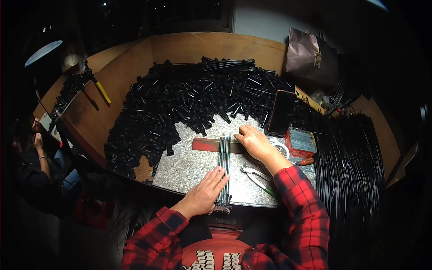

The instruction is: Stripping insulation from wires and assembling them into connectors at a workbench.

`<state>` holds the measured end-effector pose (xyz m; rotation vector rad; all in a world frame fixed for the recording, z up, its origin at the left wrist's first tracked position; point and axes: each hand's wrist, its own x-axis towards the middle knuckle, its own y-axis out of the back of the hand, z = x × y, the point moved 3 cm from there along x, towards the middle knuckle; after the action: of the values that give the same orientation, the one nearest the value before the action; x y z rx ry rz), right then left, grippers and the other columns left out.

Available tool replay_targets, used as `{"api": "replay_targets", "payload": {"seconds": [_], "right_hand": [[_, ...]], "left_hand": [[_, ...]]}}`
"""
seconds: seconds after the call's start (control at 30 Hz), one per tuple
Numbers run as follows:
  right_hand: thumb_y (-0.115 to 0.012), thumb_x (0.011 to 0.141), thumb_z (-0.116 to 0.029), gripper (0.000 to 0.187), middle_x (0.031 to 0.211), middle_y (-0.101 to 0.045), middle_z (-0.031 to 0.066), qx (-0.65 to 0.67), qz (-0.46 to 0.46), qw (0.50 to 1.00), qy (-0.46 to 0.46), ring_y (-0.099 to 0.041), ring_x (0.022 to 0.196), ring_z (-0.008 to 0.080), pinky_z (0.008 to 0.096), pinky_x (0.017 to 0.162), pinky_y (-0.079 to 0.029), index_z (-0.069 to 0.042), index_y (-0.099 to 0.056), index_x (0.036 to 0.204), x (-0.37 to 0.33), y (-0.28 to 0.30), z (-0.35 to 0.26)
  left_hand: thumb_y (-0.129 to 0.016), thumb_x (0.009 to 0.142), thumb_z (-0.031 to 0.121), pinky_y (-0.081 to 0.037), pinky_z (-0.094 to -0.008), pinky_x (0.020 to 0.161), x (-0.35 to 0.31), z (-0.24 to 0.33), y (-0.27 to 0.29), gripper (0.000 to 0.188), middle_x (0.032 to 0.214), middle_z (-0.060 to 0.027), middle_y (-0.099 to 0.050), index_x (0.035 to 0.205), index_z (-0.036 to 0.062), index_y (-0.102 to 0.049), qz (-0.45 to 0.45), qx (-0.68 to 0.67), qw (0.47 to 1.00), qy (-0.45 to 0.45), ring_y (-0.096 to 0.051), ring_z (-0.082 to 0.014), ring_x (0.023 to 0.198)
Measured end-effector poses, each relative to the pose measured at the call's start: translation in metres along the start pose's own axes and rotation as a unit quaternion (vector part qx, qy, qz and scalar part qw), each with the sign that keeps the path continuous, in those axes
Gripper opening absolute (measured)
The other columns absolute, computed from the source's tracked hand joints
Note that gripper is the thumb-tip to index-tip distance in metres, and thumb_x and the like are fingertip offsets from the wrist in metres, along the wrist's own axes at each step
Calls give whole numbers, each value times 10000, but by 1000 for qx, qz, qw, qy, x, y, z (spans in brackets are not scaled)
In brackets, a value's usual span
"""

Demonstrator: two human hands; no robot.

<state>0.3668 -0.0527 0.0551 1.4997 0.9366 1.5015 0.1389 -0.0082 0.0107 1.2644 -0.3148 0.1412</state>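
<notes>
The slim dark rods (224, 157), probably light, springy and best held mid-length, lie across a red bar (204, 144) on the table (173, 175), left hand (203, 192) flat over them, fingers straight, right hand's (255, 143) curled fingers near their far end, grip unclear.

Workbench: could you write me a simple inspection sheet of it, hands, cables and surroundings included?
Surface: speckled grey board, partly covered by black parts.
Job's things: thin rods lying across a red bar.
Clutter: pliers, dark phone, red box.
Hands: left hand lies on the rods; right hand is near their far end, grip unclear.
Cables: nothing certain; long black strands at right may be wire.
Surroundings: wooden wall, dark bag, another person's hand at left.
</notes>
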Motion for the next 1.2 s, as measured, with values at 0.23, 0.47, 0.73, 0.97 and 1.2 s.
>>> {"api": "replay_targets", "payload": {"seconds": [0.23, 0.47, 0.73, 0.97, 1.2], "right_hand": [[-527, 779, -73, 98, 839, -532, 127, 18, 3, 1000, -8, -545, 867, 290, 387, 728, -466, -6, -596, 759, 2, -3, 0], [-535, 771, -28, 155, 822, -531, 129, 15, 37, 999, -1, -550, 820, 295, 381, 718, -465, -20, -645, 881, 1, 1, -3], [-513, 763, -18, 139, 843, -534, 143, 25, 23, 999, -11, -558, 872, 305, 383, 757, -469, 2, -589, 878, -2, -5, 1], [-504, 757, -25, 103, 854, -548, 153, 8, 3, 1000, -14, -564, 879, 312, 380, 773, -476, 9, -567, 830, 1, -7, 4], [-513, 754, -29, 98, 846, -548, 154, 28, 9, 1000, 9, -567, 870, 311, 382, 758, -478, 9, -569, 825, 8, -9, -2]], "left_hand": [[-806, 601, 259, -248, -460, 1112, 0, 0, 0, 954, 1429, -248, -300, 1379, -18, -327, -11, -48, 999, 0, -259, -401, 1354], [-775, 612, 469, -264, -465, 1098, -1, 2, 2, 1003, 1409, -270, -318, 1368, -26, -338, -3, -14, 1000, -1, -275, -414, 1343], [-689, 653, 596, -274, -473, 1088, -4, -5, -8, 1003, 1386, -298, -337, 1350, -46, -360, 44, -15, 999, -26, -301, -436, 1322], [-698, 669, 560, -260, -458, 1103, -4, -3, -5, 974, 1388, -297, -333, 1352, -44, -356, 34, -16, 999, -28, -304, -430, 1321], [-728, 650, 518, -258, -453, 1107, -5, -1, 2, 976, 1398, -293, -321, 1352, -46, -349, 29, -43, 999, -16, -292, -422, 1330]]}}
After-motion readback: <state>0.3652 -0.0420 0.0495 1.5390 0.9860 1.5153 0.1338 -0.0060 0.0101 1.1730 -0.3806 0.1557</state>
